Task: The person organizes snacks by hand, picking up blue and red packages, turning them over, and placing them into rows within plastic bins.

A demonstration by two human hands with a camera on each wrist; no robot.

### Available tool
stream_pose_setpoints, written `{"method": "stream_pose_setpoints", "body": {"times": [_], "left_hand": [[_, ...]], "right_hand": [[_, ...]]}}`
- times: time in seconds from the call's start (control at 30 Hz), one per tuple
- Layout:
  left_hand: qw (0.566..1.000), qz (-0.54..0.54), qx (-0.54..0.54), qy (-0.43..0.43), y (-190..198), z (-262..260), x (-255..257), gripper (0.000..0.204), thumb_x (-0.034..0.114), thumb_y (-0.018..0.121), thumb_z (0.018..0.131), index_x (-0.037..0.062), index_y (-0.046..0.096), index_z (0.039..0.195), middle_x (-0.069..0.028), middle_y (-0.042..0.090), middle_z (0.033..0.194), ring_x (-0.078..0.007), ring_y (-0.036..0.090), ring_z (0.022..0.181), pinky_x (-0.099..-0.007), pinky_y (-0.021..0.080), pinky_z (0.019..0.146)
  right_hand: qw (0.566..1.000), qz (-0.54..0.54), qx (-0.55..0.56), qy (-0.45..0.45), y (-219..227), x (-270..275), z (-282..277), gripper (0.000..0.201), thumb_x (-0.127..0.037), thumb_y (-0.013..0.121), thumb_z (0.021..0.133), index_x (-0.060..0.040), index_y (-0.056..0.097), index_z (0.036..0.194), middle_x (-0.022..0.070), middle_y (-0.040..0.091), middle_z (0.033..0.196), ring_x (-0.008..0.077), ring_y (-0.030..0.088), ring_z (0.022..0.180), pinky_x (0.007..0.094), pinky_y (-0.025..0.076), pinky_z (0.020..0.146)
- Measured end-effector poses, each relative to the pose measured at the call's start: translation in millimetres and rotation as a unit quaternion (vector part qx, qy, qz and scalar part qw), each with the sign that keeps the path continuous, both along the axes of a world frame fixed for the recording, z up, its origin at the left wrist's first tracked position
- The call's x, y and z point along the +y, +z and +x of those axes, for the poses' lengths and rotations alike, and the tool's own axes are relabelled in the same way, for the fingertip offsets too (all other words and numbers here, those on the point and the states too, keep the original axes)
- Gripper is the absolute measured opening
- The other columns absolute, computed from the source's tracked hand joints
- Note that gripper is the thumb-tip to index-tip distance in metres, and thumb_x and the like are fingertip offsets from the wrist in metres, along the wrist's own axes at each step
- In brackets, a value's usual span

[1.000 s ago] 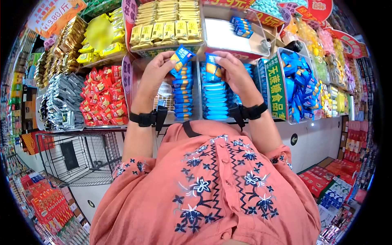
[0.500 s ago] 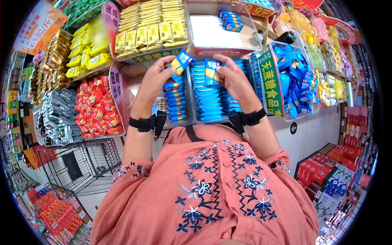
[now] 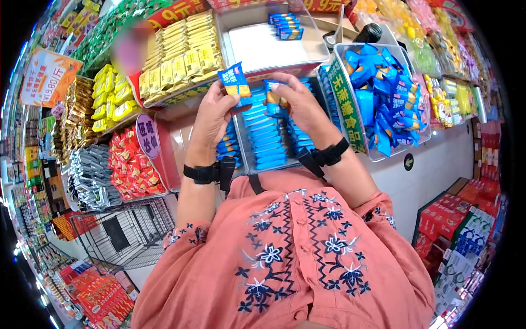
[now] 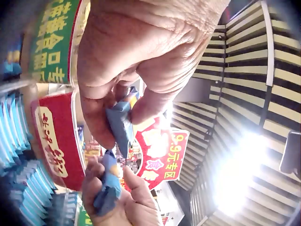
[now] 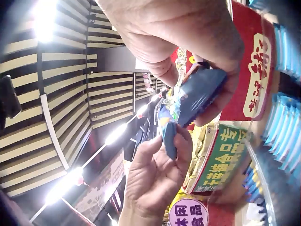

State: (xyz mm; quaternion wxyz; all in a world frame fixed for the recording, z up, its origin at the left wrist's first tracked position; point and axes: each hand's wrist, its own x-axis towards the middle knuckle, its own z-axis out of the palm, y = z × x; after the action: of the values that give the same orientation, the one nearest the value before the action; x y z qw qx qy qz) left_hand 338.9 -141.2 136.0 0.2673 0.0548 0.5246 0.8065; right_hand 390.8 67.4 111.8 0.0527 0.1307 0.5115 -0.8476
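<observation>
My left hand [image 3: 212, 118] pinches a small blue biscuit packet [image 3: 234, 83] between thumb and fingers, its printed front facing me. A second blue packet [image 3: 272, 100] is pinched in my right hand [image 3: 304, 107], a short way to the right. Both hands are above a clear bin of blue packets stacked in rows [image 3: 265, 140]. The left wrist view shows the left-hand packet [image 4: 121, 123] edge-on, with the other packet [image 4: 108, 186] close below it. In the right wrist view the right-hand packet [image 5: 202, 94] shows its plain blue back.
Yellow packets [image 3: 181, 71] fill a bin behind, beside a white-bottomed tray [image 3: 263, 46] with a few blue packets. Red packets [image 3: 134, 170] lie to the left, loose blue packets [image 3: 383, 98] to the right behind a green sign [image 3: 349, 104]. A wire cart [image 3: 129, 233] stands lower left.
The head view has turned, so the shelves slant and the bins ahead sit further left. The left-hand packet has swung from leaning right to nearly upright. Both hands keep their packets.
</observation>
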Motion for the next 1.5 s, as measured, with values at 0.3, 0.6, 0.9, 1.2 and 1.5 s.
{"method": "stream_pose_setpoints", "body": {"times": [0.3,0.6,0.9,1.2,1.5], "left_hand": [[0.997,0.021,-0.043,0.067,-5.0,4.7,40.1,0.033,0.015,0.066,0.093,0.0090,0.056,0.124,-0.0016,0.065,0.112,-0.0109,0.060,0.096,-0.0270,0.048,0.077],[0.996,-0.043,-0.023,0.076,-6.2,16.2,58.7,0.032,0.019,0.067,0.094,0.0089,0.057,0.122,-0.0001,0.065,0.110,-0.0094,0.059,0.092,-0.0255,0.047,0.074],[0.993,-0.053,-0.022,0.101,-0.6,17.2,65.2,0.031,0.024,0.067,0.096,0.0078,0.056,0.121,-0.0005,0.065,0.104,-0.0093,0.059,0.090,-0.0253,0.048,0.073],[0.971,-0.202,0.110,0.060,18.4,-12.7,56.1,0.044,0.025,0.067,0.097,0.0045,0.050,0.132,0.0014,0.063,0.102,-0.0038,0.058,0.083,-0.0192,0.046,0.071],[0.973,-0.201,0.112,-0.010,16.8,-35.0,67.1,0.041,0.021,0.067,0.096,0.0053,0.053,0.132,0.0008,0.062,0.105,-0.0031,0.055,0.084,-0.0197,0.047,0.072]], "right_hand": [[0.998,-0.043,0.046,0.009,2.8,5.8,2.6,0.040,-0.022,0.064,0.095,-0.0004,0.055,0.127,0.0061,0.061,0.110,0.0121,0.056,0.100,0.0262,0.046,0.088],[0.997,-0.022,0.074,0.014,-5.3,9.9,1.6,0.024,-0.023,0.066,0.096,-0.0033,0.063,0.109,0.0012,0.062,0.094,0.0082,0.055,0.085,0.0239,0.045,0.076],[0.994,-0.087,0.058,-0.008,-3.3,16.5,1.6,0.023,-0.023,0.067,0.095,-0.0037,0.063,0.106,0.0014,0.062,0.092,0.0074,0.056,0.084,0.0231,0.045,0.075],[0.996,0.029,0.085,-0.016,-0.6,27.9,-0.2,0.024,-0.024,0.068,0.094,-0.0035,0.065,0.106,-0.0005,0.062,0.086,0.0062,0.055,0.078,0.0222,0.045,0.069],[0.991,0.085,0.095,-0.051,-2.4,32.9,-6.3,0.030,-0.022,0.067,0.095,-0.0005,0.065,0.115,-0.0002,0.064,0.094,0.0064,0.057,0.084,0.0222,0.046,0.073]]}}
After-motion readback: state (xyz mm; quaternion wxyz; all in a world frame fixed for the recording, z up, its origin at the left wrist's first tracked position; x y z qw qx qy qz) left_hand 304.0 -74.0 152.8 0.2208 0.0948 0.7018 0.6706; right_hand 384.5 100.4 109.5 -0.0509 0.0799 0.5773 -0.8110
